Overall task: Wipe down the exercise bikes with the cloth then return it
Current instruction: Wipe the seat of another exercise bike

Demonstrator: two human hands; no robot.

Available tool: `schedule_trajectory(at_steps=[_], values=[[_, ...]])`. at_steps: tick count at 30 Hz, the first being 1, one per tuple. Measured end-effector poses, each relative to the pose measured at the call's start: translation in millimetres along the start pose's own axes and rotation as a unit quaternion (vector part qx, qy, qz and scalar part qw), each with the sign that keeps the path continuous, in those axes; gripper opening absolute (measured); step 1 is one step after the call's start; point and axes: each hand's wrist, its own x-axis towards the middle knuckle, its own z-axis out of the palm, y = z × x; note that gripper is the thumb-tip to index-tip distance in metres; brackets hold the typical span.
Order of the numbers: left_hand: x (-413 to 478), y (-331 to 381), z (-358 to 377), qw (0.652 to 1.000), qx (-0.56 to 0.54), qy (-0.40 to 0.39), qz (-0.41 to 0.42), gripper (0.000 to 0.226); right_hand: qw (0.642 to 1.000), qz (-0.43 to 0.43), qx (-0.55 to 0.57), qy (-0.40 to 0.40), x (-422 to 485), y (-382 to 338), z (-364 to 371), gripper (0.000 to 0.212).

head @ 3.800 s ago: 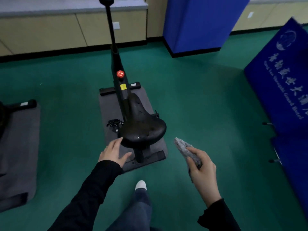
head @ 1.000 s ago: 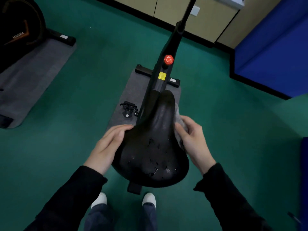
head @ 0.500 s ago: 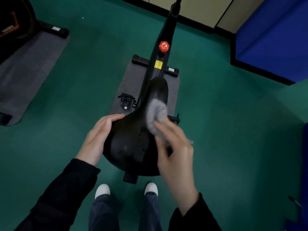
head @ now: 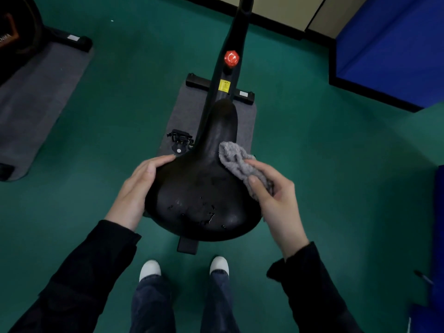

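A black exercise bike stands below me on a grey mat (head: 185,116). Its wide black saddle (head: 201,188) fills the middle of the view, with wet droplets on the rear part. My right hand (head: 274,198) grips a bunched grey cloth (head: 237,162) and holds it against the saddle's right side, near the narrow nose. My left hand (head: 139,186) rests on the saddle's left edge, fingers curved over the rim. The bike's frame (head: 230,75) rises ahead with a red knob (head: 231,58) and a yellow label.
A second exercise bike (head: 16,32) on its own grey mat stands at the far left. A blue padded block (head: 389,49) sits at the back right, and blue fabric (head: 438,236) runs along the right edge. Green floor surrounds the bike. My white shoes (head: 150,269) stand just behind the saddle.
My right hand has drawn the cloth from the middle of the saddle's nose back to its right side. The left hand has stayed on the left edge.
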Motion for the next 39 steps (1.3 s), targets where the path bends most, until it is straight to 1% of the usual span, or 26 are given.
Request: schedule_trajectory(at_steps=[3,5,7,9,11,13,15,17,20,23,26,28,30,34,37,39], values=[[-0.9,-0.6,-0.6,1.000,-0.004,-0.003,-0.002,0.040,0.998,-0.050,-0.014,0.020,-27.8,10.7,-1.5,0.030],[0.3,-1.1,-1.8,1.000,0.000,-0.001,0.005,0.040,0.997,-0.063,0.001,0.033,-31.4,19.0,-1.7,0.030],[1.9,-2.6,-3.2,1.000,0.005,-0.003,0.009,0.043,0.998,-0.031,0.036,0.032,-15.7,26.0,-3.0,0.030],[2.2,-4.7,-4.5,1.000,0.009,-0.008,0.009,0.043,0.993,0.042,0.112,0.024,4.0,31.3,-4.2,0.028],[2.4,-6.9,-5.9,1.000,0.008,-0.009,0.012,0.044,0.973,0.119,0.197,0.005,16.6,37.4,-4.3,0.025],[2.8,-8.3,-6.5,1.000,0.007,-0.008,0.018,0.047,0.945,0.161,0.284,0.008,16.3,44.6,-3.4,0.023],[3.2,-9.1,-6.4,1.000,0.009,-0.009,0.021,0.047,0.913,0.183,0.360,0.053,4.6,50.2,-1.2,0.030],[3.3,-10.2,-5.9,1.000,0.008,-0.012,0.020,0.046,0.883,0.211,0.407,0.101,-14.0,55.1,3.8,0.037],[3.7,-10.4,-5.1,1.000,0.007,-0.016,0.023,0.047,0.846,0.222,0.454,0.169,-46.0,56.0,17.9,0.033],[3.9,-9.6,-5.7,1.000,0.012,-0.015,0.019,0.048,0.827,0.220,0.448,0.259,-64.6,41.4,37.9,0.028],[3.4,-9.5,-6.2,1.000,0.011,-0.016,0.021,0.044,0.814,0.202,0.425,0.342,-74.8,26.7,57.3,0.028],[3.2,-9.2,-6.4,1.000,0.010,-0.021,0.021,0.038,0.803,0.180,0.397,0.407,-81.8,21.1,70.7,0.029],[3.1,-9.4,-7.1,0.999,0.007,-0.034,0.018,0.035,0.803,0.157,0.348,0.457,-91.0,18.8,87.4,0.028],[4.3,-12.3,-11.2,0.997,0.010,-0.066,0.027,0.036,0.801,0.142,0.279,0.511,-99.2,16.5,114.0,0.029],[6.8,-16.2,-17.7,0.995,0.016,-0.095,0.029,0.038,0.807,0.104,0.264,0.519,-85.8,20.2,104.7,0.031],[7.6,-19.0,-21.8,0.993,0.020,-0.113,0.030,0.041,0.806,0.097,0.268,0.519,-76.1,23.1,98.1,0.030]])
